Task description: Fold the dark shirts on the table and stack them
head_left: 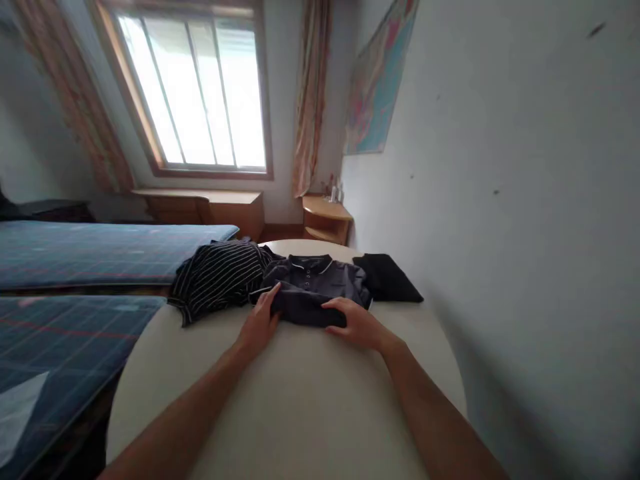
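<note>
A dark grey shirt with a light-edged collar and buttons lies on the round white table, its lower part folded up toward the collar. My left hand holds the fold's left end, fingers on top and thumb at the near edge. At the fold's right end, my right hand grips the cloth between thumb and fingers. A black shirt with white stripes lies loosely heaped to the left, touching the grey one. Right of the grey shirt is a folded black garment.
Two beds with blue plaid covers stand at the left. A wall runs close along the table's right side. Beyond the table are a wooden desk under the window and a corner shelf with small bottles.
</note>
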`<state>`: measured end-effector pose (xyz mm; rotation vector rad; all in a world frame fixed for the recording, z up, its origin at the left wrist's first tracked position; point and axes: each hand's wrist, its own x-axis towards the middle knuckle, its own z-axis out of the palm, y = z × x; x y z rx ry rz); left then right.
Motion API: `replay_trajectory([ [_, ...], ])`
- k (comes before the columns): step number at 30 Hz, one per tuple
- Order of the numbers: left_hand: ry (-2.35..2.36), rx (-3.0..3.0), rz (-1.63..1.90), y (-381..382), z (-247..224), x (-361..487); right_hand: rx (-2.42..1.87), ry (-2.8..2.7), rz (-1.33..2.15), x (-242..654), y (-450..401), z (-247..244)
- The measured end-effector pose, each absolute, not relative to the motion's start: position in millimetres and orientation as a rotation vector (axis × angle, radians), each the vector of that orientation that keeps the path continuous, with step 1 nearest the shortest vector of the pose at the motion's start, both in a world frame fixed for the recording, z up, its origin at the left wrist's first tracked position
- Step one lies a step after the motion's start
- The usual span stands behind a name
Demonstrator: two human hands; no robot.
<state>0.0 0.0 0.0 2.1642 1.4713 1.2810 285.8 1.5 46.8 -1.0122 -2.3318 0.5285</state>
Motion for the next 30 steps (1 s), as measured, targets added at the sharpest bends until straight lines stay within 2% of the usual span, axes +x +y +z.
replay_trajectory([
  [6,1.462,2.004,1.634,2.2,23.1,-4.9,-1.094,-2.25,0.514,298.4,7.7,48.2],
  [13,1.64,1.707,1.827,8.1,40.0,-36.0,-1.176,-1.922,0.252,303.0,14.4,56.1],
  [17,1.699,1.68,1.7,15.1,30.2,-44.8,-1.315,-1.731,0.216,311.7,22.0,50.6],
  [23,1.658,2.22,1.638,1.5,32.6,-22.7,-1.5,-1.633,0.212,322.7,32.2,33.6],
  [27,1.406,2.56,1.247,-13.2,37.4,-6.4,-1.462,-1.608,0.233,325.8,35.0,31.4],
  [30,1.317,2.638,0.959,-16.7,31.0,-4.1,-1.283,-1.718,0.259,325.5,34.1,33.5],
])
